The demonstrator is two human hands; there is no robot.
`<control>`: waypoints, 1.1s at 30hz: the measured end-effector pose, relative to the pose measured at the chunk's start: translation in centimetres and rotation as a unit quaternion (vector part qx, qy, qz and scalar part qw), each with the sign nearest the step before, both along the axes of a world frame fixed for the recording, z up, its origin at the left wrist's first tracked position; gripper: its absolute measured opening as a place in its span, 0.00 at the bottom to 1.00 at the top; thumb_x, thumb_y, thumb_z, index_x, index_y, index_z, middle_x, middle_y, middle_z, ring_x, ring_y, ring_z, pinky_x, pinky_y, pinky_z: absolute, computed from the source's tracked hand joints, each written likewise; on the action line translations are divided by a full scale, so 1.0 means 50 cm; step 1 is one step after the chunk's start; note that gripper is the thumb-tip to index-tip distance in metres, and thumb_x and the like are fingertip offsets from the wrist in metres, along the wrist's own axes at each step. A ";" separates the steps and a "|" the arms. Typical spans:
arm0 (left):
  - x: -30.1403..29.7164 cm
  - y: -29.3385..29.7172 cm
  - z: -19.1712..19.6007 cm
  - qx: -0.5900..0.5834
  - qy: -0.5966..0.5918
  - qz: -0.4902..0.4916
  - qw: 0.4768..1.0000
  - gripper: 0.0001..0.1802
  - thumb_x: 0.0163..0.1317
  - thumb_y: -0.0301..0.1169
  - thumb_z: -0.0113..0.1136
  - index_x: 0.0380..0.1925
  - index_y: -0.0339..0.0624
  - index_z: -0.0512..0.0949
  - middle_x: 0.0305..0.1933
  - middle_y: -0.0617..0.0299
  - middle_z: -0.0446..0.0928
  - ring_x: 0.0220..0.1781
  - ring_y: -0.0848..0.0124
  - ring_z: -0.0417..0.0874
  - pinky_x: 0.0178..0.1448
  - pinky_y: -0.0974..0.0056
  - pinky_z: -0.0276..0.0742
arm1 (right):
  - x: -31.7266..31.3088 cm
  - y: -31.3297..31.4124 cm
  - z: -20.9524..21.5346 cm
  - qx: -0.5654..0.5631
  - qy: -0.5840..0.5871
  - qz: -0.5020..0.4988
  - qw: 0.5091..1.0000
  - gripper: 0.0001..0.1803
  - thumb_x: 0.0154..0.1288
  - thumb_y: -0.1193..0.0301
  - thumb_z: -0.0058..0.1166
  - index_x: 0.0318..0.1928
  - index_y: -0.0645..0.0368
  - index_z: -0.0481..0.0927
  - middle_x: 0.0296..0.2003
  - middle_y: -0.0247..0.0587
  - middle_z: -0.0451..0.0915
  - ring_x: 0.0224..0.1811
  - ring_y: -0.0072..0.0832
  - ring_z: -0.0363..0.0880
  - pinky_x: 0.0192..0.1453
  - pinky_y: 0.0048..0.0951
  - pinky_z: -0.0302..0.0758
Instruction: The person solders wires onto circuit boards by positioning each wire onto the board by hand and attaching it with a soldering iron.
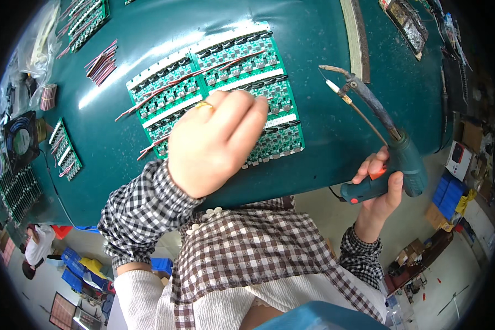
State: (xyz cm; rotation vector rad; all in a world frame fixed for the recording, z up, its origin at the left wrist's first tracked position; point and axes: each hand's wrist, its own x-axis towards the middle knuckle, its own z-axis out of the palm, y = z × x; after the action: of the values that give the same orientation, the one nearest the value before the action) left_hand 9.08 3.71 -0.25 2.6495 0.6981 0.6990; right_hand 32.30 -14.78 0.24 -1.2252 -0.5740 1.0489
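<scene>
My left hand (214, 140), with a ring on one finger, is over a green panel of circuit boards (234, 60). Its fingers are curled down and closed; whatever they pinch is hidden beneath the hand. Red and black wires (190, 80) lie across the panel in thin strands. At the right, beyond the table's near edge, my right hand (382, 179) grips a green soldering gun (407, 165) with an orange trigger. The gun's tip and thin feed tube point up and left, apart from the panel.
A bundle of wires (102, 63) and a small board strip (65, 148) lie left on the green table (313, 165). A black fan (22, 140) stands at the far left. A curved bar (357, 41) and a dark metallic packet (406, 25) are at the back right.
</scene>
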 end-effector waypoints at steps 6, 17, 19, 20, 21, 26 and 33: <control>0.005 -0.001 -0.021 -0.008 0.091 -0.045 0.995 0.20 0.42 0.23 0.57 0.40 0.35 0.76 0.36 0.58 0.72 0.34 0.64 0.75 0.35 0.64 0.74 | -0.007 -0.012 0.029 -0.040 -0.038 -0.010 0.998 0.31 0.63 0.56 0.54 0.52 0.74 0.67 0.36 0.48 0.76 0.40 0.40 0.80 0.35 0.34 0.84; 0.001 0.003 -0.049 0.040 0.040 -0.056 0.997 0.14 0.45 0.28 0.55 0.34 0.37 0.75 0.32 0.63 0.67 0.32 0.71 0.71 0.31 0.70 0.72 | -0.055 0.005 0.073 -0.154 -0.200 -0.005 0.968 0.33 0.55 0.55 0.61 0.49 0.74 0.72 0.33 0.47 0.79 0.40 0.44 0.82 0.41 0.38 0.83; 0.000 0.003 -0.052 0.053 0.021 -0.056 0.997 0.13 0.45 0.28 0.55 0.34 0.37 0.75 0.32 0.63 0.67 0.32 0.72 0.71 0.30 0.70 0.72 | -0.056 0.008 0.074 -0.164 -0.187 -0.022 0.968 0.33 0.55 0.55 0.61 0.48 0.74 0.73 0.32 0.47 0.79 0.38 0.43 0.82 0.40 0.37 0.83; 0.000 0.003 -0.052 0.055 0.021 -0.055 0.997 0.13 0.45 0.28 0.55 0.34 0.37 0.75 0.32 0.63 0.67 0.32 0.72 0.71 0.30 0.71 0.72 | -0.055 0.010 0.074 -0.168 -0.180 -0.032 0.969 0.33 0.56 0.55 0.61 0.48 0.74 0.73 0.31 0.47 0.79 0.37 0.42 0.82 0.39 0.36 0.84; 0.000 0.003 -0.050 0.056 0.022 -0.054 0.997 0.13 0.45 0.28 0.55 0.33 0.37 0.75 0.32 0.63 0.67 0.32 0.72 0.71 0.30 0.71 0.71 | -0.055 0.012 0.073 -0.171 -0.172 -0.041 0.969 0.32 0.56 0.55 0.61 0.48 0.75 0.73 0.31 0.47 0.79 0.36 0.41 0.82 0.37 0.35 0.84; 0.002 0.002 -0.034 -0.021 0.047 -0.057 0.997 0.20 0.40 0.21 0.60 0.40 0.33 0.78 0.34 0.58 0.72 0.32 0.65 0.75 0.33 0.65 0.73 | -0.050 0.015 0.075 -0.175 -0.171 -0.011 0.969 0.32 0.56 0.56 0.60 0.47 0.76 0.72 0.30 0.46 0.79 0.36 0.41 0.82 0.35 0.34 0.84; 0.004 0.016 -0.044 -0.061 0.009 -0.052 0.997 0.18 0.39 0.18 0.60 0.37 0.36 0.79 0.33 0.60 0.73 0.32 0.64 0.75 0.33 0.63 0.73 | -0.046 0.014 0.075 -0.178 -0.171 0.005 0.969 0.32 0.56 0.58 0.61 0.48 0.77 0.72 0.29 0.47 0.78 0.32 0.39 0.81 0.35 0.35 0.83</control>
State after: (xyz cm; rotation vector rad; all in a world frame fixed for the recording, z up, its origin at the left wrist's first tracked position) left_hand 9.28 4.52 -2.47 2.5623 0.5822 0.5867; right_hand 30.02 -14.07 3.98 -1.7433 -0.6733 0.9795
